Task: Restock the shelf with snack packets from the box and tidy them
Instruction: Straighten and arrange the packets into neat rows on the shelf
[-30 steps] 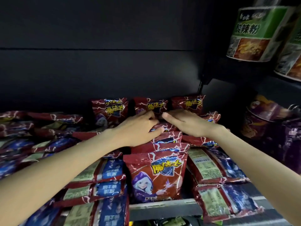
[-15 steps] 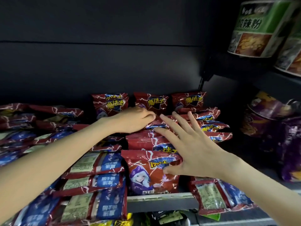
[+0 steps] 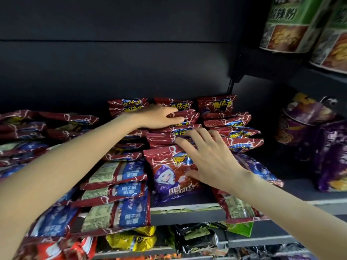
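View from a head camera looking down at a dark shelf packed w/ red snack packets, stacked in rows front to back. Two bare arms reach in from the bottom corners.

Left hand lies palm-down on top of the middle stack near the back, fingers together and bent over the edge of the top packet; it presses on it, but whether the thumb pinches underneath can't be told.

Right hand is nearer the front, fingers spread wide and fairly straight, resting flat on the middle row. Its fingertips touch a flat-lying packet, and the thumb lies against the front packet, which stands upright at the shelf edge and shows a cartoon figure w/ white hair and a purple hood. Hand isn't wrapped round anything.

Left of that row, more red packets lie back-side up, blue and green label panels showing, some hanging over the shelf edge. Right of the row, another stack of red packets, then purple cups and bags. Upper right: green-labelled tubs on a higher shelf. Below: yellow and black packets on the next level down. No box in view.
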